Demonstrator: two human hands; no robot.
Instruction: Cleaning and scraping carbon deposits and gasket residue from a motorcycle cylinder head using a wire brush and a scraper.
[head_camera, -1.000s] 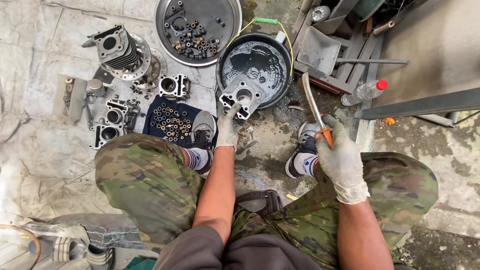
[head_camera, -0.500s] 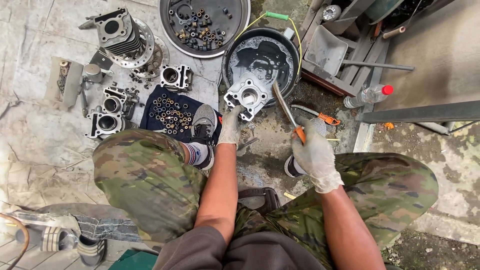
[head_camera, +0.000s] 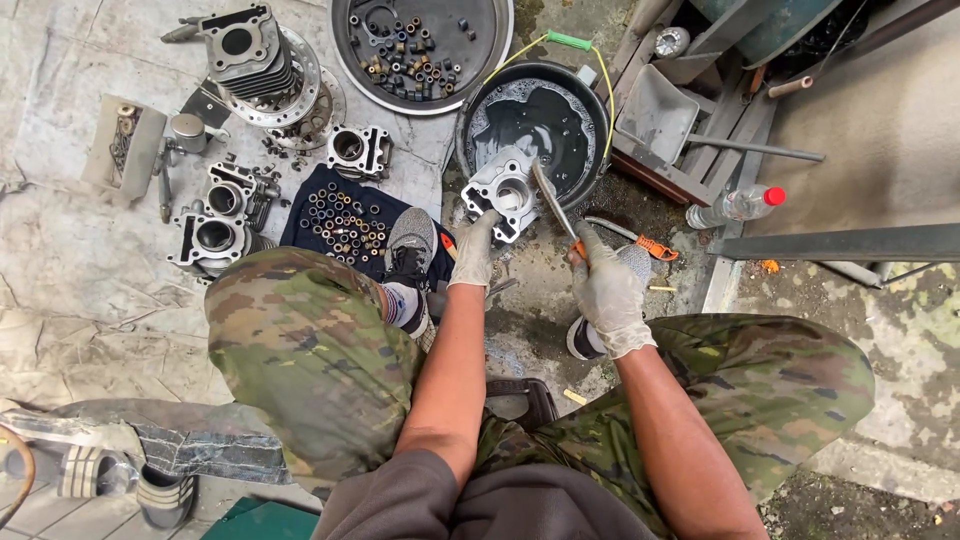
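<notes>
we look down on a stained concrete floor laid with a grey sheet, engine parts spread all over it. in the head view, at twelve o'clock sits a black basin (head_camera: 588, 110) holding dark, foamy liquid. at its near rim our left hand (head_camera: 474, 252), gloved, has its fingers clamped on the lower edge of a silver engine cylinder (head_camera: 503, 190), tilting it over the basin. our right hand (head_camera: 606, 290), gloved too, is clenched around the orange handle of a long metal tool (head_camera: 553, 204), whose tip reaches the cylinder's bore. at eleven o'clock a round tray (head_camera: 497, 40) holds small bearings and rings. at ten o'clock a dark cloth (head_camera: 300, 215) carries more small rings, with other cylinders (head_camera: 215, 235) at nine o'clock. a clear bottle with a red cap (head_camera: 738, 204) lies at two o'clock.

to do this well, we judge it best to keep the cylinder braced low over the basin so drips fall inside, work the tool tip gently around the bore without gouging it, and hold the left fingers clear of the tip.
</notes>
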